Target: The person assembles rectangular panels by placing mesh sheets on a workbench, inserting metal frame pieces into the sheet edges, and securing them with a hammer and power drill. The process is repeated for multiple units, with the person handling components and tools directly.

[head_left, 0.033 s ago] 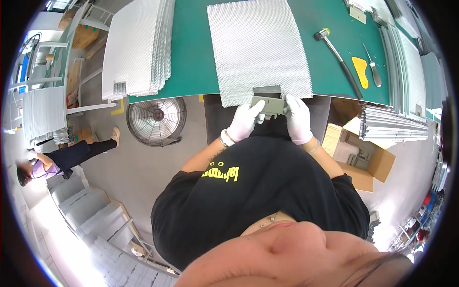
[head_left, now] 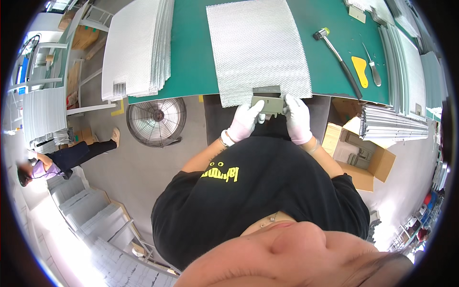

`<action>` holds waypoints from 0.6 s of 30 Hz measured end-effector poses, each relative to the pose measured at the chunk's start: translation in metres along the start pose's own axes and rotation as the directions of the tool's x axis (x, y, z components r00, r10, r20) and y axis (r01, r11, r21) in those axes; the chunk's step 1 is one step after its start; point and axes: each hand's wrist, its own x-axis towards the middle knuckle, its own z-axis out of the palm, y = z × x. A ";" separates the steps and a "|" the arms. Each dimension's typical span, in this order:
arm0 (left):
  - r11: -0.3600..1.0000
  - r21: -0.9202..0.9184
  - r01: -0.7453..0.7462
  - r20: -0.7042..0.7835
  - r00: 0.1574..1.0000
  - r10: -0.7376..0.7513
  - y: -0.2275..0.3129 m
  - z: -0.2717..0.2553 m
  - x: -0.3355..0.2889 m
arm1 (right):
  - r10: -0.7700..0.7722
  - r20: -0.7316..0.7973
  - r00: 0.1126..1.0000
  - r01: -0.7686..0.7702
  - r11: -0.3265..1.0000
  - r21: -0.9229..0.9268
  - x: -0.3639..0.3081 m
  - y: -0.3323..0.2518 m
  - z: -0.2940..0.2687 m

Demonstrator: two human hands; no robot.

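Just off the table's near edge, a small grey-green rectangular part [head_left: 268, 104] with little slots is held between my two hands. My left hand [head_left: 245, 121], in a white glove, pinches its left end, thumb on top. The gloved right hand [head_left: 299, 120] closes round its right end; its fingertips are partly hidden. Right beyond the part lies a silvery expanded-mesh sheet [head_left: 258, 48], its near edge overhanging the table. That edge has a rectangular notch, and the part sits in front of it. Whether part and sheet touch, I cannot tell.
On the green table [head_left: 191, 57] lie a mallet [head_left: 339, 60], a yellow scraper [head_left: 360, 71] and a screwdriver [head_left: 374, 67]. Mesh sheets [head_left: 136, 48] are stacked at left, more panels at right. A floor fan [head_left: 157, 122], an open carton [head_left: 361, 160] and another person [head_left: 62, 160] are nearby.
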 end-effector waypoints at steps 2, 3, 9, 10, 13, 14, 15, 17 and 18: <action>0.999 -0.019 -0.038 0.000 0.999 0.038 -0.005 0.000 0.001 | -0.006 -0.003 1.000 0.006 0.994 0.108 0.002 0.005 0.001; 0.998 -0.064 -0.027 0.022 0.999 0.028 -0.007 0.000 0.001 | -0.009 -0.004 1.000 0.009 0.987 0.161 0.002 0.007 0.002; 0.914 0.180 0.364 0.332 0.852 -0.404 0.030 -0.010 -0.026 | 0.059 0.302 0.951 -0.052 0.998 -0.033 -0.006 -0.007 0.003; 0.737 0.674 0.051 0.353 0.854 -0.382 0.060 -0.001 -0.033 | 0.074 0.374 0.925 -0.063 0.997 -0.043 -0.003 0.002 0.001; 0.646 0.763 -0.034 0.541 0.581 -0.608 0.132 0.011 -0.008 | 0.111 0.402 0.909 -0.150 0.987 0.067 0.002 0.015 0.014; 0.763 0.643 0.067 0.616 0.547 -0.567 0.152 0.020 0.002 | 0.073 0.327 0.942 -0.127 0.981 0.148 -0.007 -0.001 0.032; 0.600 0.769 -0.220 0.554 0.697 -0.455 0.171 0.041 0.015 | -0.066 0.373 0.926 0.035 0.996 0.088 0.011 0.034 0.013; -0.133 0.730 -0.670 0.668 0.741 -0.068 0.176 0.049 0.065 | -0.036 0.306 0.951 -0.002 0.993 0.122 0.007 0.021 0.022; -0.597 0.473 -0.648 0.828 0.559 0.050 0.163 0.041 0.092 | -0.045 0.270 0.962 0.007 0.990 0.138 0.004 0.014 0.023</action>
